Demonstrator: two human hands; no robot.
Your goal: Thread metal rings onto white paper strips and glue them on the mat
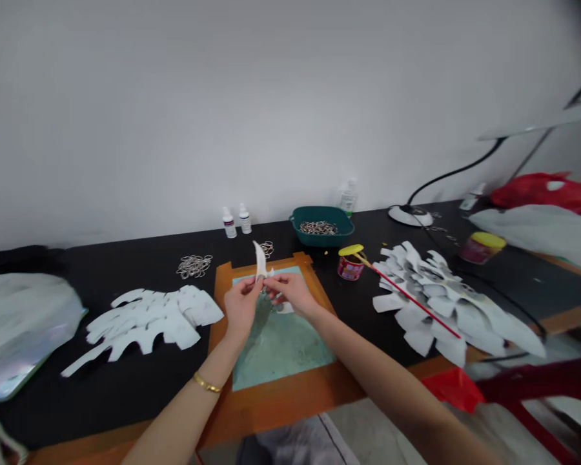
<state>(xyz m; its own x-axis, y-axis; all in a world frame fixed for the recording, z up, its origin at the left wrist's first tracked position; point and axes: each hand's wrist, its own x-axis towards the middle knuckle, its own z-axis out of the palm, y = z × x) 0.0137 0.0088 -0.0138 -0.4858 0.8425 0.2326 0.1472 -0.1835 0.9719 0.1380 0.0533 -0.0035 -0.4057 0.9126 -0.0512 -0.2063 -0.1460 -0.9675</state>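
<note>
My left hand (241, 303) and my right hand (290, 292) meet above a pale green sheet (285, 352) edged with orange-brown tape. Between their pinched fingers is a white curved strip (260, 259), its narrow end pointing up. Both hands are closed on this strip. Small metallic bits show under the fingers of my right hand, too small to make out. Another white piece (285, 308) lies on the sheet just below my right hand, partly covered by it.
White cut pieces (150, 316) lie left, more (430, 297) right beside a red stick (416, 300). Metal rings (194, 265) lie behind. A green basket (322, 240), small bottles (229, 223), a tub (350, 268) and a lamp base (410, 216) stand farther back. A plastic bag (24, 323) is far left.
</note>
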